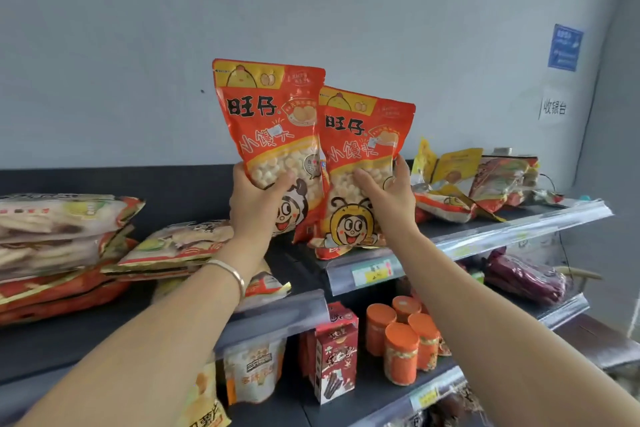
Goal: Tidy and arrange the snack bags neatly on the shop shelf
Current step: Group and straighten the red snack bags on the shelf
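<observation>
Rn you've got a bag in each hand. Your left hand (258, 199) grips the taller red-orange plastic snack bag (270, 114) (the one w/ the clear window) round its lower half, thumb across the front. Your right hand (388, 191) holds the shorter red-orange plastic snack bag (363, 135) the same way. Both are upright, overlapping a bit, dead centre over the dark grey top shelf (519, 229).

The shorter one's base looks to be touching the shelf's front edge. The taller one's bottom is hidden, so can't tell.

Looks like the standing-up step, mid-placement. Next imo: seat both bases flat, slide them back toward 12, faces fwd, then let go slowly bc they probably tip easy. That leaves the toppled heap of red and yellow bags (485, 184) at 3 o'clock and the flat stack of snack bags (52, 246) at 9.
</observation>
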Demonstrator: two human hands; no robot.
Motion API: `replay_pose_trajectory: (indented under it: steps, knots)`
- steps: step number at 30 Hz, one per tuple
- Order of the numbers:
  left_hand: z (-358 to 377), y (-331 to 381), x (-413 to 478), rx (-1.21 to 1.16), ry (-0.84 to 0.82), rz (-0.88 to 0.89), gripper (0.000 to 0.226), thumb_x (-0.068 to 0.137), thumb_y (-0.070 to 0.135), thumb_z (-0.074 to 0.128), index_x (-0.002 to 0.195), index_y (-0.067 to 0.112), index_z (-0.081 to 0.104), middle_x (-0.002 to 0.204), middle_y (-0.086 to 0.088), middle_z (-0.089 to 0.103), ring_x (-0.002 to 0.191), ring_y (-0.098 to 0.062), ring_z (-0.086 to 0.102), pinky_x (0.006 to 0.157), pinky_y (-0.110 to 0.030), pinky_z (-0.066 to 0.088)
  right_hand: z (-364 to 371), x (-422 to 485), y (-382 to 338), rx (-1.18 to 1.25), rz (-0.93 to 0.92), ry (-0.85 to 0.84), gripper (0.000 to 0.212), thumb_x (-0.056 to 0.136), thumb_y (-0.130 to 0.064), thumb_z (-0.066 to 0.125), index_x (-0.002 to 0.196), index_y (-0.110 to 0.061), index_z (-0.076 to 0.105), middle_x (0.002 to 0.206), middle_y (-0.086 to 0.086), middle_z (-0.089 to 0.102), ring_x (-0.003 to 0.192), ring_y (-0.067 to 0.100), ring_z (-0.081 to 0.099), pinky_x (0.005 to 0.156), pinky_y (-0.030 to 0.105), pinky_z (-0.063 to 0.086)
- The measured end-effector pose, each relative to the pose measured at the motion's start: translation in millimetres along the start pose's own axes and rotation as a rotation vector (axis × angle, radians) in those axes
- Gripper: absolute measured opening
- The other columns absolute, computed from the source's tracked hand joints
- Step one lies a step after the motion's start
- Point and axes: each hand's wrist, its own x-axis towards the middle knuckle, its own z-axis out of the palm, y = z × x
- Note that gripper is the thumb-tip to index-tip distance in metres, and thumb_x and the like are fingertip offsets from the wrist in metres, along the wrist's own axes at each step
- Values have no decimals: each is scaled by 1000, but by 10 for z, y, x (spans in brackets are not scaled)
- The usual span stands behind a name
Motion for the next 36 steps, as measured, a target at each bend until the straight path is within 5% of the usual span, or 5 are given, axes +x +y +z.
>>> replay_pose_trajectory:
  steps: [7,21,25,29,36]
  knots:
    - [968,33,107,27,-27,96,51,76,41,72,117,26,44,99,15,59,89,-9,60,79,-31,48,-512,590,401,-7,12,101,90,81,-51,68,151,-29,16,145,-1,45,129,23,45,98,39,38]
    - [2826,-328,639,-76,-109,97,55,77,43,69,121,26,40,108,10,61,97,-13,61,85,-39,51,-1173,1923,966,-109,14,385,90,82,-54,65,152,-28,13,138,7,51,124,31,49,101,50,42]
    - [3099,-491,627,-31,-105,33,55,79,41,68,123,27,39,111,8,60,96,-14,59,76,-31,44,-1325,2125,1105,-201,12,344,91,84,-53,64,153,-25,11,106,4,58,111,29,56,91,44,46]
    - [3255,-663,639,-11,-63,-73,53,78,38,70,119,25,39,101,11,56,93,-17,57,80,-36,46,-1365,2311,1260,-270,39,249,93,82,-59,61,152,-26,9,123,8,61,116,32,55,86,39,44]
    - [3277,-1041,491,-20,23,-320,48,75,33,75,107,24,41,100,-1,61,91,-26,63,87,-50,52,-1353,2520,1475,-436,-69,43,95,82,-60,59,152,-28,5,114,-1,61,99,24,60,68,32,41]
